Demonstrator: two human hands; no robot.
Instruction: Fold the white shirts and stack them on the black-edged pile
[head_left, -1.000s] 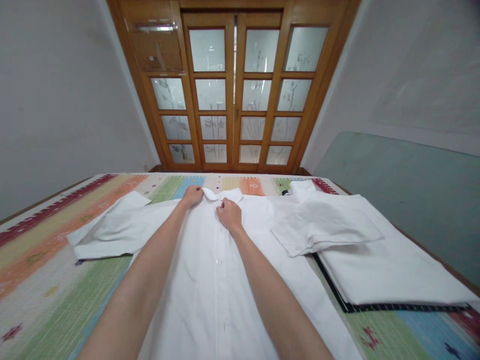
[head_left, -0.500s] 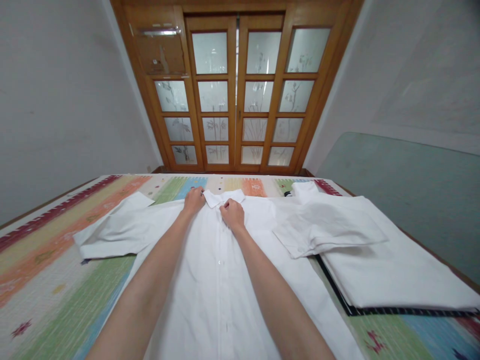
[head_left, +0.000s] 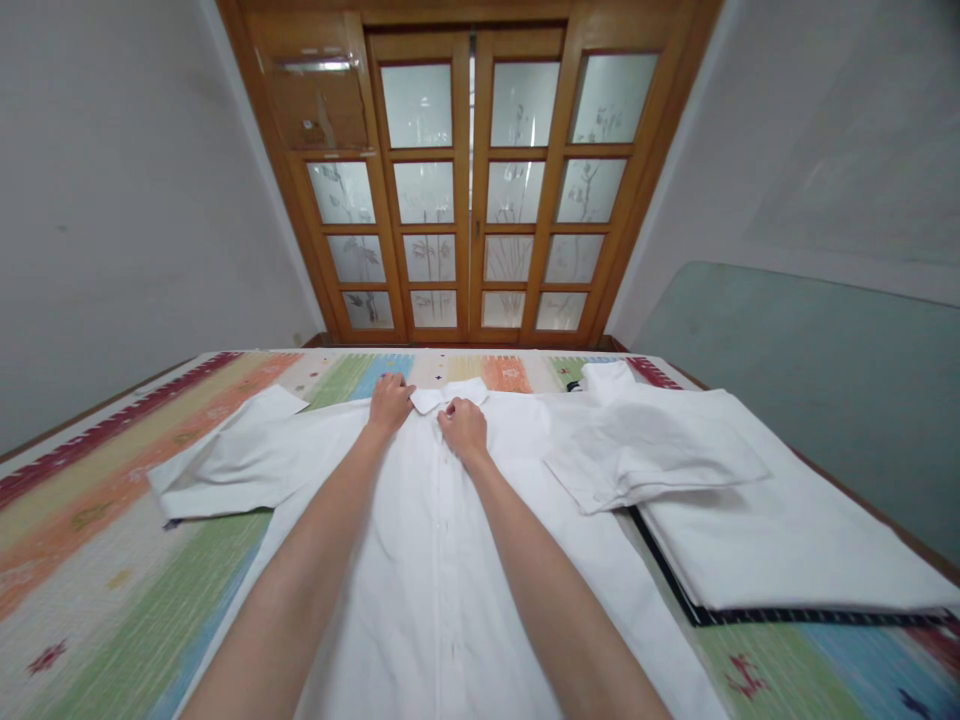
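A white short-sleeved button-up shirt lies front side up, its collar at the far end and its sleeves spread to both sides. My left hand is closed at the left tip of the collar, with the fingertips bent down onto the fabric. Just below the collar's right side, my right hand pinches the shirt front at the top of the button placket. What exactly lies between the fingers of each hand is too small to make out beyond white cloth.
A striped, multicoloured cover lies under the shirt. To the right, folded white cloth sits on a dark striped item, and the shirt's right sleeve overlaps it. Wooden doors with glass panes stand beyond the far edge.
My left hand has shifted very slightly right along the collar edge. My right hand stays in nearly the same spot, and the shirt lies as before.
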